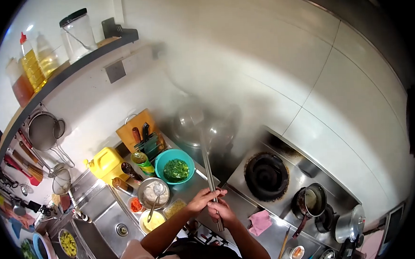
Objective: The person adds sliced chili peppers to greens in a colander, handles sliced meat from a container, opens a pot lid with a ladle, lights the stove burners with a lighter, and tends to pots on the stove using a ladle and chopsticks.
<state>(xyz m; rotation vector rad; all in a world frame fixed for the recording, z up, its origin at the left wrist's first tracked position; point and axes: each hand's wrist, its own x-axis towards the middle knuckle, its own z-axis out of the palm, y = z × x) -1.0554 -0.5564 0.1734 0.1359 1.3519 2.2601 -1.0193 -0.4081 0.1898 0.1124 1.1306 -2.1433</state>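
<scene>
Both my hands are wrapped around the long steel handle of a spatula (207, 162), held pointing away from me. My left hand (202, 200) grips it a little higher, and my right hand (224, 211) closes around it near the lower end. Steam blurs the flat-looking head, which is over or in front of a large metal pot (184, 126); whether they touch I cannot tell. Left of the handle stands a teal bowl (160, 165) of chopped greens. A metal bowl (166, 203) of white powder or paste with a ladle in it sits near my left forearm.
A sink (105, 226) lies left, beside a yellow jug (106, 164) and a knife block (150, 145). Right are a blackened burner (266, 177), a saucepan (315, 199), a lidded pot (349, 224) and a pink cloth (259, 222). A shelf (59, 73) with bottles runs overhead.
</scene>
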